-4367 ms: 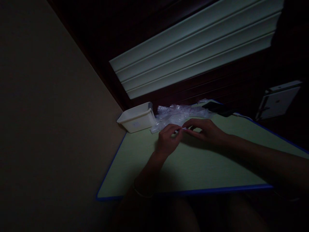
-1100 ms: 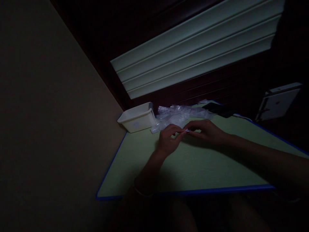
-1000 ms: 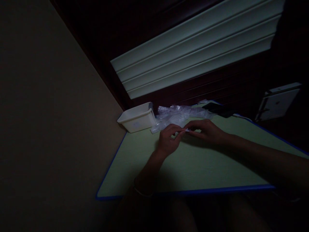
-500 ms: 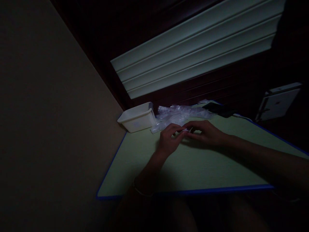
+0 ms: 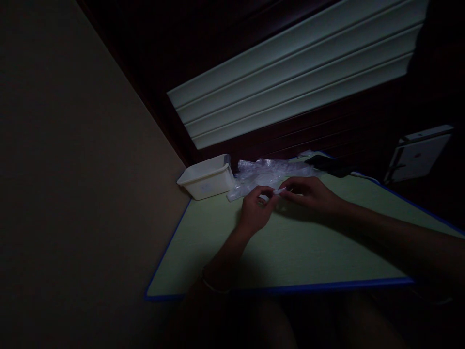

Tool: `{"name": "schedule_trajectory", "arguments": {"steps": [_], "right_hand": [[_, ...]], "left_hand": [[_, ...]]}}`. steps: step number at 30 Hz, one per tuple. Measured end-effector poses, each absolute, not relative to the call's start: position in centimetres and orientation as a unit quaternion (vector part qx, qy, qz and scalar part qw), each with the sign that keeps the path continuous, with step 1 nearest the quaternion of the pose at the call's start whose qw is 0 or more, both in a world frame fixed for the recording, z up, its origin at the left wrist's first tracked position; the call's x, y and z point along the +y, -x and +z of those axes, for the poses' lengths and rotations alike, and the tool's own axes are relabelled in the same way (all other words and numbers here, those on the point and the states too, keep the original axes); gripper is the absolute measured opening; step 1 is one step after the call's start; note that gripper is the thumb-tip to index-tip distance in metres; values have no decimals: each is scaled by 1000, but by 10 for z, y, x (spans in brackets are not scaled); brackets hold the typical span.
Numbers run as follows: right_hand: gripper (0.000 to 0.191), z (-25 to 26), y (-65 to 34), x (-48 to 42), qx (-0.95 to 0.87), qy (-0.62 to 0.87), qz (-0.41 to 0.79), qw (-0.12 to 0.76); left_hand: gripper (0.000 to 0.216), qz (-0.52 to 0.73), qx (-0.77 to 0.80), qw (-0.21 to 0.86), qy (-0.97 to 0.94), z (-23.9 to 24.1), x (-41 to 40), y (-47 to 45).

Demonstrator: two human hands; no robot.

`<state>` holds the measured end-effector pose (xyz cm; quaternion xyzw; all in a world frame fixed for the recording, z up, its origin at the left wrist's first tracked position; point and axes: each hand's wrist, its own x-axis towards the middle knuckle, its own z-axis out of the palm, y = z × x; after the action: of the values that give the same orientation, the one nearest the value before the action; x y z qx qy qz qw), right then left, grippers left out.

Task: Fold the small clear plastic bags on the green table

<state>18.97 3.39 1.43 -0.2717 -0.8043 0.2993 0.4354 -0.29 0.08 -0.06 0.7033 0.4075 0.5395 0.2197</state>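
Between my fingertips, above the green tabletop (image 5: pixel 225 252), is a small white piece (image 5: pixel 279 191); it is too small and dim to name. My left hand (image 5: pixel 255 209) pinches its left end with thumb and forefinger. From the other side, my right hand (image 5: pixel 308 194) has its fingertips closed on the right end. Just behind both hands lies a heap of clear plastic bags (image 5: pixel 271 169), crumpled and shiny. Its near right part is covered by my right hand.
At the back left corner stands a white plastic bin (image 5: pixel 210 184), against the wall. A dark cloth-like thing (image 5: pixel 330 165) lies at the back right, beside a white cable (image 5: pixel 365 177). A white boxy device (image 5: pixel 417 155) is further right. Blue edging (image 5: pixel 283 289) borders the table.
My hands have drawn slightly apart, and more of the small white piece shows between them. The right hand has risen a little. Bin and bags have stayed put.
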Motion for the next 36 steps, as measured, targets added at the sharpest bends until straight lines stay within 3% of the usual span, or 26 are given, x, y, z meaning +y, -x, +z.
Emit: {"name": "schedule_trajectory", "arguments": {"steps": [2,9,16,36], "right_hand": [[29,16,-190,32,-817,267,289,422],[35,19,-190,33,-810,280,341,387],[38,18,-186,30,-757,274,438,400],[32,11,-186,37,-748,274,442,412]], "left_hand": [[29,527,415,220,-708,0,0,3],[17,550,403,248,-688,3,5,5],[21,565,422,303,-641,3,6,3],[29,549,439,363,-611,11,0,-2]]}}
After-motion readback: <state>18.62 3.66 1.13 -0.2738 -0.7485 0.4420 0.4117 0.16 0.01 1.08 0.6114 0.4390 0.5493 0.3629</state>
